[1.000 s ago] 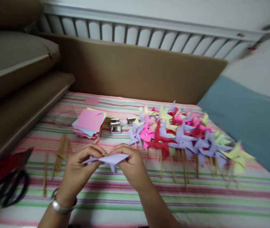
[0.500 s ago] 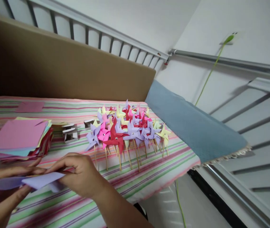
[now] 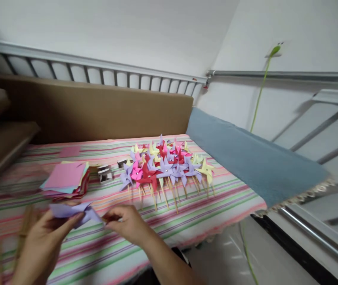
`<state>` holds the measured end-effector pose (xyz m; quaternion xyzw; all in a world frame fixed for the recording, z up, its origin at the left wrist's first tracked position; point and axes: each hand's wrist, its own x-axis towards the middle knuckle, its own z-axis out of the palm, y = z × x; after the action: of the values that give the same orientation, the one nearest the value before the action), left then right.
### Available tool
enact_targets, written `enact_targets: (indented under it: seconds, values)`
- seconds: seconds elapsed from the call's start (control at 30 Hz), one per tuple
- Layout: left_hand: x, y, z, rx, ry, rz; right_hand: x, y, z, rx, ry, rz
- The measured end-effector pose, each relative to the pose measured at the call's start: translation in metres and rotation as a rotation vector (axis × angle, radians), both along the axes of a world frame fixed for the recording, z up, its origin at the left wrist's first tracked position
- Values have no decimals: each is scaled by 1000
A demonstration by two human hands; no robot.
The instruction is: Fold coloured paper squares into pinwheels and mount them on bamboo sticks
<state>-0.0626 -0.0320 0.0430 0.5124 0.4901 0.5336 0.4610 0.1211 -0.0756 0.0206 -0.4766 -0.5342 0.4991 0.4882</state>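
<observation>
Left hand (image 3: pixel 42 239) fingers (image 3: pixel 75 218) pinched on a folded lilac paper piece (image 3: pixel 73 210), held just above the striped bed cover (image 3: pixel 157 237), low left in the head view. Right hand (image 3: pixel 125 223) sits just beside the paper's right tip, fingers curled together near it; cannot tell whether they grip the paper or something small, too blurred. Behind the left hand: stack of coloured paper squares (image 3: pixel 66 179), pink sheet on top, lying on the cover. Just right of the stack, a small white staple-like block (image 3: pixel 105 174). Further right, a dense cluster of finished paper pinwheels (image 3: pixel 165 166) in purple, pink, red and yellow, on wooden sticks (image 3: pixel 171 198) pointing toward the near edge. Loose sticks near the left wrist, blurred. Brown cardboard panel (image 3: pixel 97 111) stands along the far side of the bed, white rail (image 3: pixel 97 67) above it. Blue cloth (image 3: pixel 254 158) drapes over the right end.
</observation>
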Motion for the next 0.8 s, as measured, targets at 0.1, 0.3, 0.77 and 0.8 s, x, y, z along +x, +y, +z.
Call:
enact_targets:
  seconds: [0.1,0.3,0.77,0.8]
  values:
    - [13,-20,20,-52,-84,-53,10,-23,10,-19,-10,-19]
    - [26,-59,46,-51,-223,-139,25,-63,33,-60,53,6]
    - [24,-119,88,170,-214,-216,29,-125,79,21,30,-51]
    - [22,-121,90,194,-207,-220,29,-127,81,25,29,-46]
